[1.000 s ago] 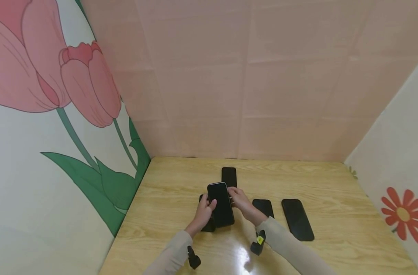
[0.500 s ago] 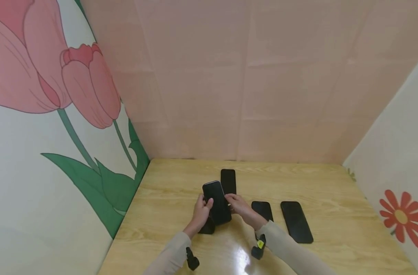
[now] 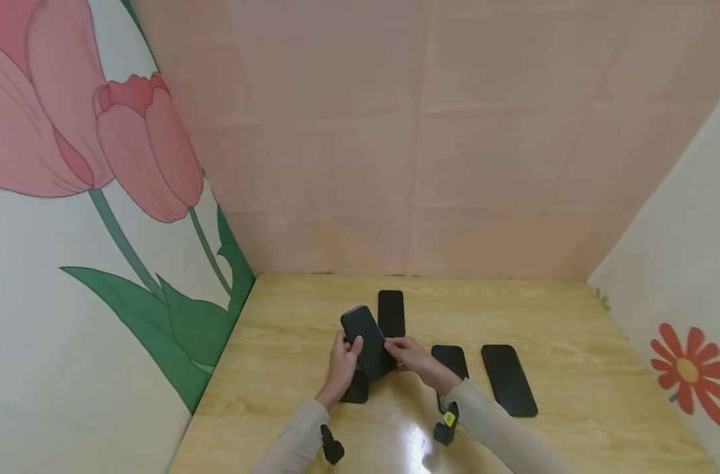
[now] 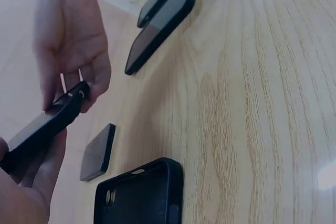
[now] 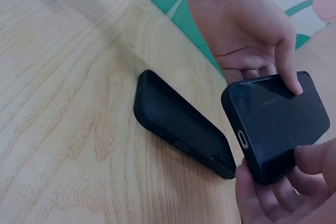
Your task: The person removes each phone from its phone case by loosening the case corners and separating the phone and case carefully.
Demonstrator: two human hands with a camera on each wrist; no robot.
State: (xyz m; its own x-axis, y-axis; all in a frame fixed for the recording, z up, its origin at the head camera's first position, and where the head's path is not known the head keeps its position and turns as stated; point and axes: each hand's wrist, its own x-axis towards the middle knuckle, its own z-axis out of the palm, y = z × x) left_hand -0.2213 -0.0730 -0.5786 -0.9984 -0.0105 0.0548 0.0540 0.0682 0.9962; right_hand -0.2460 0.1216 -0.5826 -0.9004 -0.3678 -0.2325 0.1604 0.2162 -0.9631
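Note:
A phone (image 3: 367,343) in a black case is held above the table, its dark screen facing up and its top leaning left. My left hand (image 3: 339,370) grips its left side, thumb over the screen and fingers beneath. With thumb and fingers, my right hand (image 3: 418,360) pinches the lower right edge of the cased phone. A port cutout shows at the near end of the cased phone (image 5: 281,121) in the right wrist view. Below it, a black phone case (image 5: 178,124) lies on the table with its hollow side up, partly hidden in the head view.
Behind the hands a dark phone (image 3: 391,313) lies flat on the wooden table (image 3: 289,316). Two more dark phones lie to the right: one (image 3: 450,359) partly behind my right wrist, the other (image 3: 510,380) further right. Walls stand at the back and both sides.
The cased phone has shifted left and its top has swung further left. My right hand has moved down its right edge towards the lower corner. The things on the table stay put.

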